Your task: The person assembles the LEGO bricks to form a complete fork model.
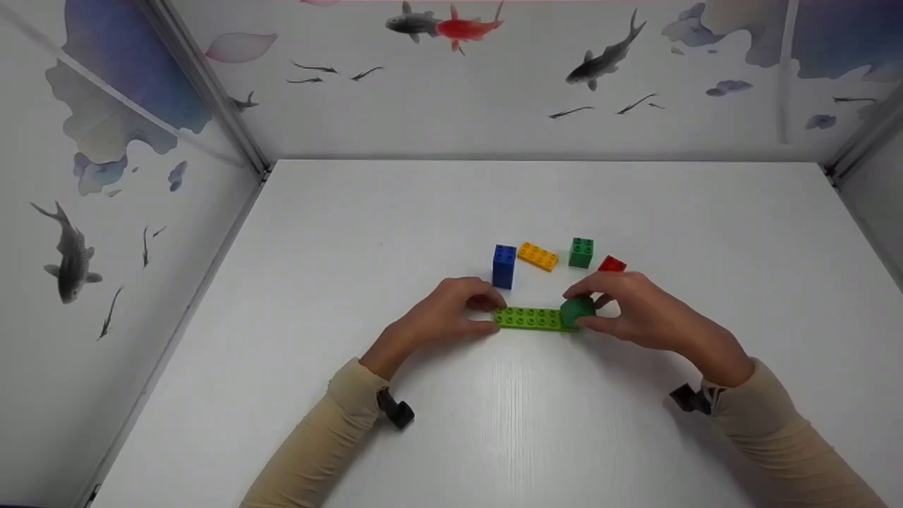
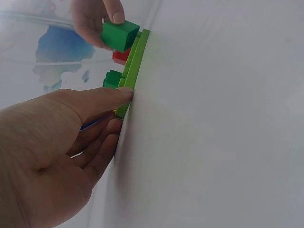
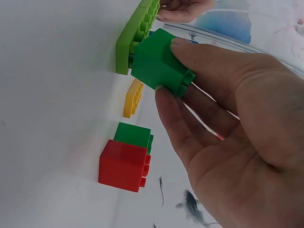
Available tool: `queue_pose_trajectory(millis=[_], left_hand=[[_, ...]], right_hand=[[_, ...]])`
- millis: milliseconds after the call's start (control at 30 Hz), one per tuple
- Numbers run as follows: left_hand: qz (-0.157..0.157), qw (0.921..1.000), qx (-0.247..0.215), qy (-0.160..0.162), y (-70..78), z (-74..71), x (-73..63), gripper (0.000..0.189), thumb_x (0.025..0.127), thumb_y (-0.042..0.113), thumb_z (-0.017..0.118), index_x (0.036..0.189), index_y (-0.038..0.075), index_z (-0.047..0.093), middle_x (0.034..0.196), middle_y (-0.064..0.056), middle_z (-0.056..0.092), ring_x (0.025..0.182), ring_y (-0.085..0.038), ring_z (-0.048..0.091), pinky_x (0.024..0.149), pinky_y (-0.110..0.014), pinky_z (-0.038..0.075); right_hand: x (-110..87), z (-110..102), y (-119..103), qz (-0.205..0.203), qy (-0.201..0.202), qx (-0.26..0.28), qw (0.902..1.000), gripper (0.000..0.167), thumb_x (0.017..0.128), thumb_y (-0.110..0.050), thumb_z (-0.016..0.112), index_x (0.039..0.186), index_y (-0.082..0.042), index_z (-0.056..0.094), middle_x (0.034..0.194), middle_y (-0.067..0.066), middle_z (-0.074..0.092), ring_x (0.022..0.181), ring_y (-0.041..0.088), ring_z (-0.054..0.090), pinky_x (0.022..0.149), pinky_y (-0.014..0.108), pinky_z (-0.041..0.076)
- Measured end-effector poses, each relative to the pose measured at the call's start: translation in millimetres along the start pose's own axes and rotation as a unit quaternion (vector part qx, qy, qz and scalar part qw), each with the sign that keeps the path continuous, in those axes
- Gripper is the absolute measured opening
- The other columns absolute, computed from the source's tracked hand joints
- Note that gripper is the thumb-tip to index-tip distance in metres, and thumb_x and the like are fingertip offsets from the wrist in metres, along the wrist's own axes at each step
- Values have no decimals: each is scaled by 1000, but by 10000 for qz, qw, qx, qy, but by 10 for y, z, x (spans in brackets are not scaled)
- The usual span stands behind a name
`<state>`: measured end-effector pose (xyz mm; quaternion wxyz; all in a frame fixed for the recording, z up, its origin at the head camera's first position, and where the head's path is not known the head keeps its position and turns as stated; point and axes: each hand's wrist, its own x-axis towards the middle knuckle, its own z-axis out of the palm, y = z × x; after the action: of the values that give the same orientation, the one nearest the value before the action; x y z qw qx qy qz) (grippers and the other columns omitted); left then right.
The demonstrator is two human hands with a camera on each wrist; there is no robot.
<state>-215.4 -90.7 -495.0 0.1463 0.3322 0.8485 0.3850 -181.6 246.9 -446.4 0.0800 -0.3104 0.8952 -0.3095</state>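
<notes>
- Presently, left hand (image 1: pixel 446 310) has a narrow grip, pinching the left end of a lime strip (image 1: pixel 529 319) flat on the worktop (image 1: pixel 353 226).
- Right hand (image 1: pixel 643 314): grip holds a dark-green block (image 1: pixel 577 312), tilted, at the strip's right end; contact between them, cannot tell.
- Beyond the strip: blue block (image 1: pixel 504 267), yellow plate (image 1: pixel 538 257), smaller green block (image 1: pixel 581 252), red block (image 1: pixel 612 264).

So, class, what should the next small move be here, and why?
Probably the right hand should level the green block it pinches and press it onto the light green strip: the block is tilted over the strip's right end, not seated flat, while the left hand holds the other end, which should help keep the strip steady.
</notes>
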Motion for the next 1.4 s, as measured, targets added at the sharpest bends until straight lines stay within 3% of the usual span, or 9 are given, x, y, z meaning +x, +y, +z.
queue_pose_trajectory(millis=[333,900,1400], left_hand=[[-72,10000,-66,-13,2,4,-4,30,96,17,84,125,15,76,119,3,74,110,-10,69,102,-26,58],[9,9999,-86,63,-8,20,-1,30,96,15,84,125,15,76,117,3,73,107,-12,68,101,-27,59],[11,9999,-99,24,-10,15,-2,29,96,15,84,124,15,76,117,2,73,107,-11,69,100,-26,59]], right_hand=[[6,31,26,44,24,-52,10000,44,88,-5,90,130,-9,76,123,-1,79,107,16,75,93,40,66],[17,103,78,225,145,225,9994,49,88,-10,91,134,-12,74,124,-1,78,112,19,78,96,47,65],[4,111,37,367,161,134,9991,39,88,-13,92,123,-18,77,115,-4,81,109,18,80,95,43,65]])
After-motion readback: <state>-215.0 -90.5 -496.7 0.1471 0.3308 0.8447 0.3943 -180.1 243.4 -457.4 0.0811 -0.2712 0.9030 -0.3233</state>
